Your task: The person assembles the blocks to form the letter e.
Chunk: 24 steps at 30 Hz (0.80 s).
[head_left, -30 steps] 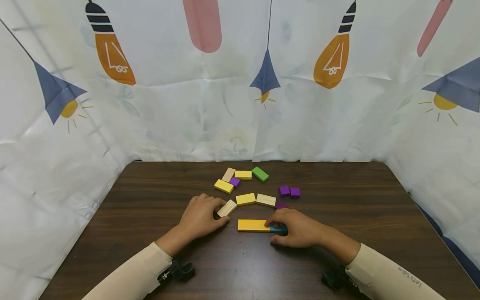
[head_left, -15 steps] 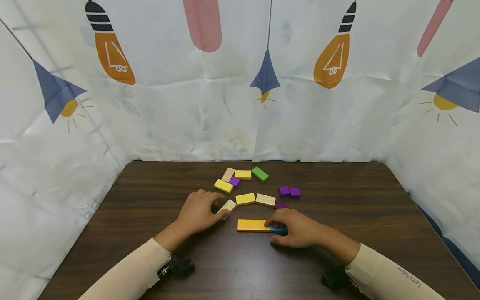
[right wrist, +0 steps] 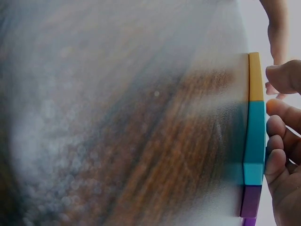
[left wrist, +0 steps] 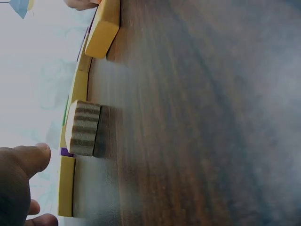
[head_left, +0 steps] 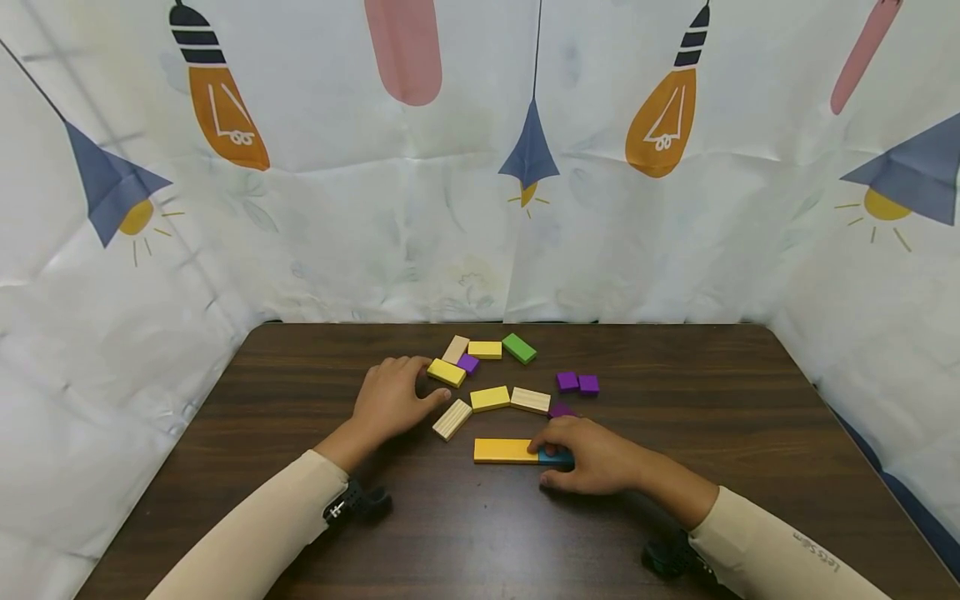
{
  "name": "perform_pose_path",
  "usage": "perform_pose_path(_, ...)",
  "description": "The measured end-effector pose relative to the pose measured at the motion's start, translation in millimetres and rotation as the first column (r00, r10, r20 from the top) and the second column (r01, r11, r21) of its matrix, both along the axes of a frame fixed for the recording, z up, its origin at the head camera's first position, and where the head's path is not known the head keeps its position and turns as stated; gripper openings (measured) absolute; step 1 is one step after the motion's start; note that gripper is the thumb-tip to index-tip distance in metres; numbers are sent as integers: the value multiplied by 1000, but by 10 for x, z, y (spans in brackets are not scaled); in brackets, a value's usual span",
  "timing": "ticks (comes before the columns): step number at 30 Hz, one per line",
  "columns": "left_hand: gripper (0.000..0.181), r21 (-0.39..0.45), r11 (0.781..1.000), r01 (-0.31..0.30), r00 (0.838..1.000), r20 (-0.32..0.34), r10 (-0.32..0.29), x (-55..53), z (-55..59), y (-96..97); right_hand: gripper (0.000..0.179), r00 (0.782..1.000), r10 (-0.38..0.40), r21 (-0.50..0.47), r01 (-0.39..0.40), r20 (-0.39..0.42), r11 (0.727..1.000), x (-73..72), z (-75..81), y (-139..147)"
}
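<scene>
One grip, the left hand (head_left: 393, 396), is wide just beside a yellow block (head_left: 447, 373) on the worktop (head_left: 450, 533) (a ridged wooden block (head_left: 452, 420) lies nearby); the right hand (head_left: 596, 454) curves loosely over a blue block (right wrist: 255, 132), end to end with an orange block (head_left: 504, 451).

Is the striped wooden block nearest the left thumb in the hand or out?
Out: the striped block lies on the table, apart from the left hand.

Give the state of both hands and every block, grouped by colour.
Left hand: holding nothing, thumb apart from fingers
Right hand: over the blue block, grip unclear
Blue block: flat, partly covered
Orange block: flat, end against the blue
Yellow blocks: three, flat
Wooden blocks: three, flat
Purple blocks: four, one partly hidden
Green block: flat
</scene>
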<state>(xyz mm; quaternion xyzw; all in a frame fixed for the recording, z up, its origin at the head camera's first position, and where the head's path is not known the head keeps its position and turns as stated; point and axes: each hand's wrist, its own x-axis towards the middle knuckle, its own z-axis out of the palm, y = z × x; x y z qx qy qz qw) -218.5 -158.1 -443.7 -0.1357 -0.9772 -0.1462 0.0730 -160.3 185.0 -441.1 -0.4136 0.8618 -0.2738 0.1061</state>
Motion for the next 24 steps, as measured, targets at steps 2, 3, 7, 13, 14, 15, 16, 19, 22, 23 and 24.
perform_pose_path(2, 68, -6, 1000, -10, 1000, 2, 10, -29, -4, 11, 31, 1000, -1, 4, 1, 0, 1000, -1, 1, -2)
perform_pose_path(3, 68, -8, 1000, -15, 1000, 5, 15, -44, -8, 18, 31, 1000, 0, 4, 0, -2, 1000, -1, 0, -2)
perform_pose_path(7, 71, -18, 999, -38, 999, 34, 39, -102, -21, 48, 31, 1000, -5, 6, 5, -5, 1000, 1, -7, -3)
perform_pose_path(13, 75, -38, 998, -49, 997, 63, 51, -165, -46, 84, 32, 1000, -16, 16, 16, 4, 1000, 6, -2, -4)
perform_pose_path(14, 75, -41, 998, -48, 997, 63, 51, -173, -49, 87, 32, 1000, -17, 19, 17, 4, 1000, 5, -2, -4)
perform_pose_path(15, 75, -43, 998, -46, 997, 61, 49, -180, -51, 91, 32, 1000, -18, 22, 18, 5, 1000, 4, -3, -4)
perform_pose_path(16, 75, -45, 998, -45, 997, 60, 48, -187, -51, 95, 32, 1000, -19, 24, 19, 5, 1000, 4, -3, -5)
perform_pose_path(19, 76, -57, 997, -43, 997, 55, 46, -206, -54, 107, 32, 1000, -24, 30, 24, 13, 999, 4, -1, -6)
perform_pose_path(22, 76, -58, 997, -44, 997, 58, 48, -220, -52, 127, 32, 999, -29, 33, 28, 16, 999, 4, -4, -7)
perform_pose_path(23, 76, -58, 997, -45, 997, 58, 49, -226, -55, 131, 32, 999, -29, 34, 29, 16, 999, 4, -2, -7)
perform_pose_path(24, 76, -57, 997, -47, 997, 59, 50, -229, -53, 138, 32, 999, -30, 35, 29, 16, 999, 5, -1, -8)
